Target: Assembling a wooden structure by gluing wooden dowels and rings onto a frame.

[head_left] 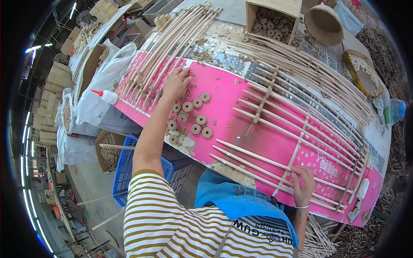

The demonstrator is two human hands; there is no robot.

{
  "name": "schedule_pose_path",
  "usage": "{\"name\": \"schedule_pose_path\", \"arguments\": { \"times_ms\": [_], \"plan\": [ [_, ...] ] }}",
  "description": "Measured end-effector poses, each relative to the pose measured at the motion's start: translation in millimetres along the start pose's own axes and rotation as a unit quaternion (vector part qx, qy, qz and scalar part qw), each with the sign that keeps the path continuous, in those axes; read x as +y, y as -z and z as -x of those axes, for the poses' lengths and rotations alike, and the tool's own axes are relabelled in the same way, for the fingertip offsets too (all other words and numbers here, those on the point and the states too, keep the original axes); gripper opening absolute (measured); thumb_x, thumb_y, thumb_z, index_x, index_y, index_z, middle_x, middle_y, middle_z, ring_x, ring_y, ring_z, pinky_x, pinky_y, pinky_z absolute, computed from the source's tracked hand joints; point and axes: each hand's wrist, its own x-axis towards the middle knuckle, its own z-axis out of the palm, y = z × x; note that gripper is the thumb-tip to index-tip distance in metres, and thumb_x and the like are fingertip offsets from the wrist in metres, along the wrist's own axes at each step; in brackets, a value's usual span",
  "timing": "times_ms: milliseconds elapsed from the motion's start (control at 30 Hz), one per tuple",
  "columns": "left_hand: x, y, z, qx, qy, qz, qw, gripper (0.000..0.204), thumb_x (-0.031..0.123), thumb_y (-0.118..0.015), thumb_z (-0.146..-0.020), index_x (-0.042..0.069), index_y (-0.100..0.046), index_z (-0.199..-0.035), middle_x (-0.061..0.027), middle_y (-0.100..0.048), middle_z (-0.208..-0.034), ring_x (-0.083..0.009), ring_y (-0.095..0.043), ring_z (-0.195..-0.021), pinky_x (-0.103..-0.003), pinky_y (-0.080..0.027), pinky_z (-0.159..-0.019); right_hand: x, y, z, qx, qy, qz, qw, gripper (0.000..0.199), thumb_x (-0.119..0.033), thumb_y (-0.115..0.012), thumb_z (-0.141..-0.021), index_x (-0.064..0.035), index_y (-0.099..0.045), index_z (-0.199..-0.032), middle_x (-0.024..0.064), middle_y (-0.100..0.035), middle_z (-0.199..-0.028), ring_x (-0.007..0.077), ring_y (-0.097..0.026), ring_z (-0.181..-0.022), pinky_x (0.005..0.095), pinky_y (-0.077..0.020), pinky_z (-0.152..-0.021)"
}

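Observation:
My left hand (175, 84) reaches across the pink tabletop with its fingers spread and pointing away from me. It lies between a group of wooden rods (174, 43) with round pieces on them and a scatter of loose wooden rings (187, 106). What is under its fingertips is hidden. On the right, my right hand (304, 185) pinches a pale pointed stick (258, 157) between thumb and fingers. This stick lies alongside two others in front of me, their right ends at a crossbar (344, 193). Beyond them, several more sticks run through a notched wooden bar (262, 103).
A red-tipped glue bottle (108, 96) lies at the left edge, another glue bottle (363, 188) at the right. At the back stand a box of wooden rings (273, 23), a round tub (323, 25) and a yellow tray (362, 73). A blue crate (124, 165) sits below the table.

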Motion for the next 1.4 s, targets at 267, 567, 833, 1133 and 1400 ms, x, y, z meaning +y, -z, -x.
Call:
{"name": "schedule_pose_path", "arguments": {
  "times_ms": [267, 567, 833, 1133, 1400],
  "plan": [
    [31.0, 15.5, 46.1, 0.026, 0.059, 0.012, 0.998, 0.038, 0.040, -0.073, -0.094, 0.022, -0.074, -0.127, -0.0063, -0.068, -0.119, -0.0305, -0.061, -0.120, -0.051, -0.047, -0.098, 8.6, -3.3, 0.2, -0.007, -0.011, -0.015, 1.000, 0.014, 0.002, -0.071, -0.091, 0.0009, -0.075, -0.104, 0.0143, -0.069, -0.103, 0.0274, -0.067, -0.096, 0.0364, -0.0526, -0.086],
    [68.8, 49.7, 82.5, 0.039, 0.107, 0.100, 0.988, 0.038, 0.034, -0.069, -0.098, 0.014, -0.073, -0.130, -0.0123, -0.070, -0.124, -0.0356, -0.066, -0.115, -0.049, -0.050, -0.101, 7.5, -8.0, -7.5, -0.013, -0.023, -0.044, 0.999, 0.013, 0.002, -0.070, -0.093, 0.0014, -0.075, -0.105, 0.0139, -0.069, -0.103, 0.0251, -0.067, -0.094, 0.0350, -0.0535, -0.084],
    [13.3, 72.9, 107.0, 0.167, 0.236, 0.262, 0.921, 0.025, 0.016, -0.062, -0.105, 0.005, -0.074, -0.123, -0.0132, -0.075, -0.114, -0.0260, -0.071, -0.101, -0.037, -0.055, -0.090, 23.6, 13.5, -0.3, 0.007, -0.029, -0.008, 1.000, 0.013, -0.001, -0.070, -0.095, 0.0021, -0.074, -0.106, 0.0130, -0.069, -0.105, 0.0248, -0.066, -0.100, 0.0347, -0.0523, -0.088],
    [132.9, 69.3, 145.1, 0.034, 0.070, 0.088, 0.993, 0.048, 0.024, -0.077, -0.089, 0.020, -0.070, -0.136, -0.0046, -0.059, -0.143, -0.0279, -0.057, -0.130, -0.047, -0.043, -0.103, 29.3, 12.7, 1.4, 0.020, -0.013, 0.030, 0.999, 0.014, -0.002, -0.069, -0.095, 0.0014, -0.073, -0.108, 0.0125, -0.068, -0.106, 0.0250, -0.066, -0.102, 0.0349, -0.0522, -0.088],
    [120.9, 52.5, 128.4, 0.047, 0.072, 0.137, 0.987, 0.039, 0.011, -0.071, -0.092, 0.014, -0.071, -0.131, -0.0092, -0.064, -0.134, -0.0314, -0.064, -0.118, -0.044, -0.051, -0.096, 29.3, 11.6, 1.7, 0.015, -0.011, 0.003, 1.000, 0.013, 0.000, -0.070, -0.095, 0.0020, -0.074, -0.106, 0.0149, -0.068, -0.106, 0.0258, -0.067, -0.096, 0.0347, -0.0559, -0.082]
  ]
}}
